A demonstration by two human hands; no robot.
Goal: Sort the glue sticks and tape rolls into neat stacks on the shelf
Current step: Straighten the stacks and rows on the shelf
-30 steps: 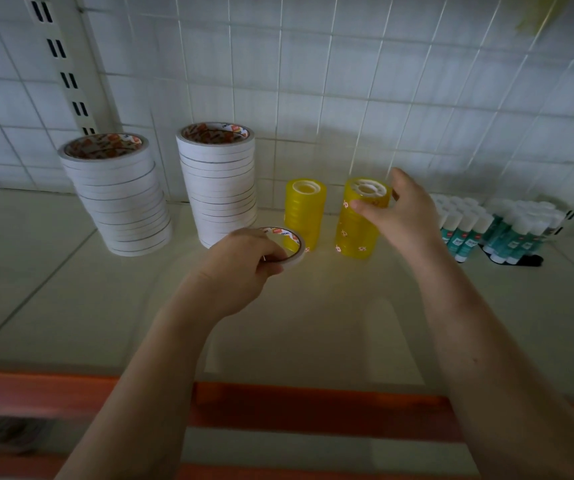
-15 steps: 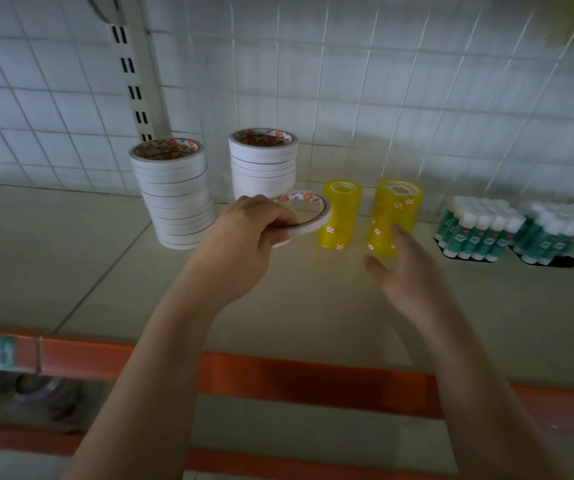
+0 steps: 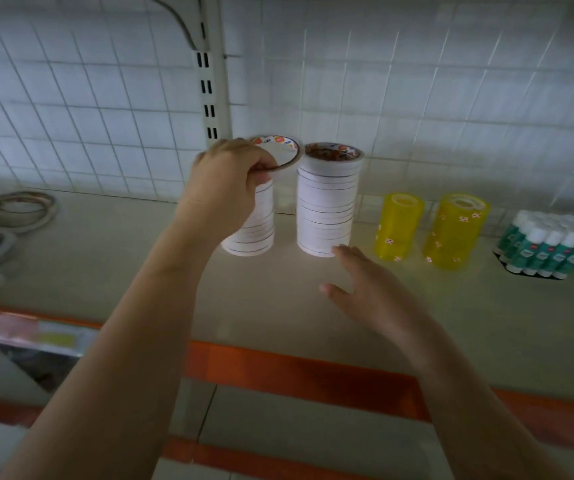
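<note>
My left hand (image 3: 228, 183) grips a thin white tape roll (image 3: 287, 155) and holds it tilted over the top of the left white tape stack (image 3: 254, 230), which the hand partly hides. A second white tape stack (image 3: 327, 202) stands just to the right. My right hand (image 3: 372, 292) hovers flat and open above the shelf, its fingertips near the base of that second stack. Two stacks of yellow tape rolls (image 3: 398, 225) (image 3: 453, 230) stand further right. Glue sticks (image 3: 548, 247) with white caps and teal labels stand packed at the far right.
Loose tape rolls (image 3: 18, 211) lie scattered on the shelf at the far left. A slotted upright post (image 3: 211, 74) rises behind the white stacks against a wire grid back wall. The shelf (image 3: 278, 296) has an orange front edge (image 3: 296, 372).
My left hand has carried the thin roll up and left, from in front of the stacks to above the left stack. My right hand left the yellow stack and dropped toward the shelf.
</note>
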